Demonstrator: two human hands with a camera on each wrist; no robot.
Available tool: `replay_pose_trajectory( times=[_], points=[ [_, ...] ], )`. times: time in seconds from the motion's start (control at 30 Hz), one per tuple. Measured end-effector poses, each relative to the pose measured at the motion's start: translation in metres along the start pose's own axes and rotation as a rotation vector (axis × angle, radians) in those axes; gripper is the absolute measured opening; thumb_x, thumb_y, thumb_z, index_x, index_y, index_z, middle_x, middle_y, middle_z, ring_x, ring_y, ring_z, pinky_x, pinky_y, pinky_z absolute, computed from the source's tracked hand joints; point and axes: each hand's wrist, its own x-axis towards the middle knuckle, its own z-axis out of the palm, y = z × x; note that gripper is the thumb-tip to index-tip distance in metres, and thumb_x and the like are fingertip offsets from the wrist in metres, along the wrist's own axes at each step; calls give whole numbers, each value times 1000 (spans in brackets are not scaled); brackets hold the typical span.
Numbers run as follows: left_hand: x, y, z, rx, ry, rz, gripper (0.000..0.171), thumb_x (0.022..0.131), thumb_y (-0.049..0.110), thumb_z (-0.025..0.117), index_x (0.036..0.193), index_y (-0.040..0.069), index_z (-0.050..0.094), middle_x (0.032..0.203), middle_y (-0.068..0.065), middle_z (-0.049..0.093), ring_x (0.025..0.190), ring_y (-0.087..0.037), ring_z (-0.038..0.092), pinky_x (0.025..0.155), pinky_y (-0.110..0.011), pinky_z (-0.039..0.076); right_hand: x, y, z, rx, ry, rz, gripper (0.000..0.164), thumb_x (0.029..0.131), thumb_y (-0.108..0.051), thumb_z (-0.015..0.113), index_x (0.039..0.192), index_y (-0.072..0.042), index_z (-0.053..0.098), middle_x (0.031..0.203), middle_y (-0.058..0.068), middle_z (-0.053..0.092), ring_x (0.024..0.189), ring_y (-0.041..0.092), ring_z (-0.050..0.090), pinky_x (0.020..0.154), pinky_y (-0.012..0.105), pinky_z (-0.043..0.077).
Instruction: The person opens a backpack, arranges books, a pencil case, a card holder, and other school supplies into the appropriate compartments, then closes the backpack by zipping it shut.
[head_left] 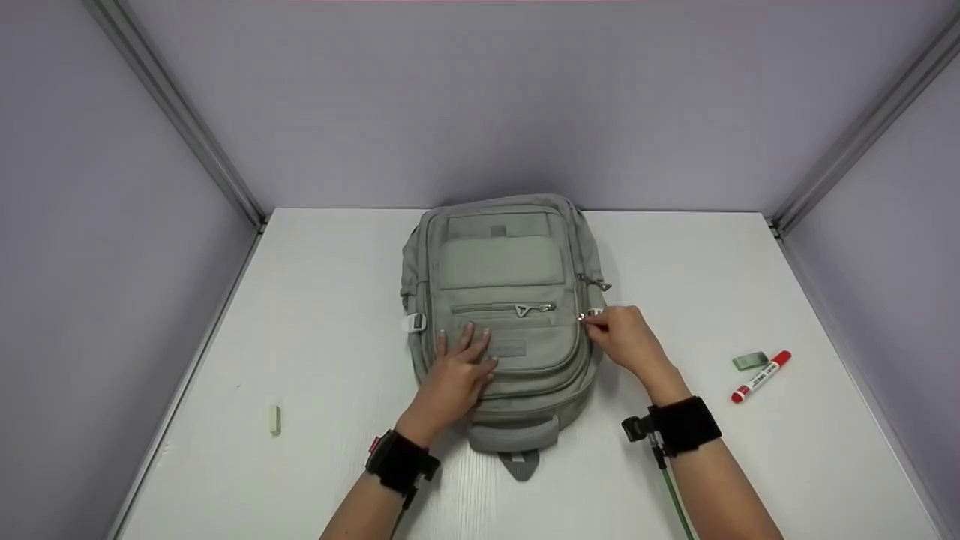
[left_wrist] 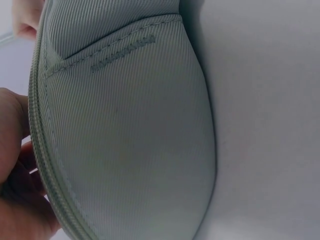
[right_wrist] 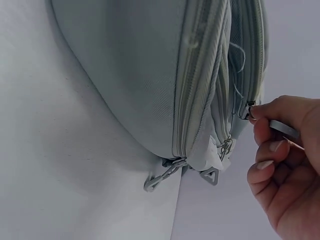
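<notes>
A grey-green backpack (head_left: 501, 262) lies on the white table with its carry handle (head_left: 514, 436) toward the near edge. My left hand (head_left: 454, 381) rests on the lower left of its front, fingers spread and straight. At the right side of the front compartment my right hand (head_left: 626, 337) pinches a zipper pull (right_wrist: 282, 129) between thumb and forefinger. Other zipper pulls (right_wrist: 210, 175) hang from the side zippers in the right wrist view. Part of the left hand (left_wrist: 20, 175) shows beside the zipper edge of the bag in the left wrist view.
To the right lie a red-and-white marker (head_left: 761, 376) and a small green block (head_left: 749, 361). A small pale eraser-like block (head_left: 275, 420) stands at the left. Grey-white panels (head_left: 480, 112) enclose the table (head_left: 330, 300) at the back and sides.
</notes>
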Motion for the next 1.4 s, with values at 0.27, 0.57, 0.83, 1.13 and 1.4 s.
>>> replay_pose_trajectory(
  times=[0.27,0.57,0.83,1.13,1.4],
  points=[
    [1,1,0,17,-29,-17,27,98,25,62,120,13,72,147,-15,45,140,-41,31,105,-70,19,-12,-4,-9,82,-147,-31,13,85,1,67,92,1,78,81,7,72,62,10,57,56,27,48],
    [14,-5,-1,52,-62,-26,28,97,24,63,122,14,71,147,-16,44,140,-40,30,105,-71,17,-6,-7,-9,57,-122,-27,16,86,3,63,93,3,77,82,9,72,62,12,57,56,28,47],
    [33,-14,0,38,-109,-46,29,99,25,60,124,15,70,148,-16,42,141,-40,27,106,-71,14,3,-9,-3,-54,-29,53,13,89,-4,67,93,1,78,82,11,72,59,15,56,53,31,46],
    [41,-18,-2,-99,-162,-74,29,97,24,62,123,13,70,149,-16,39,142,-41,22,106,-70,10,-5,-13,2,-34,-58,70,10,86,-6,68,84,-2,78,70,3,68,55,12,54,52,31,45],
    [38,-19,1,-99,-134,-59,28,98,22,62,121,11,70,148,-18,40,141,-42,24,106,-70,13,-16,-20,6,9,-89,-10,11,81,-2,67,79,-2,77,66,0,65,53,8,50,49,28,43]
  ],
)
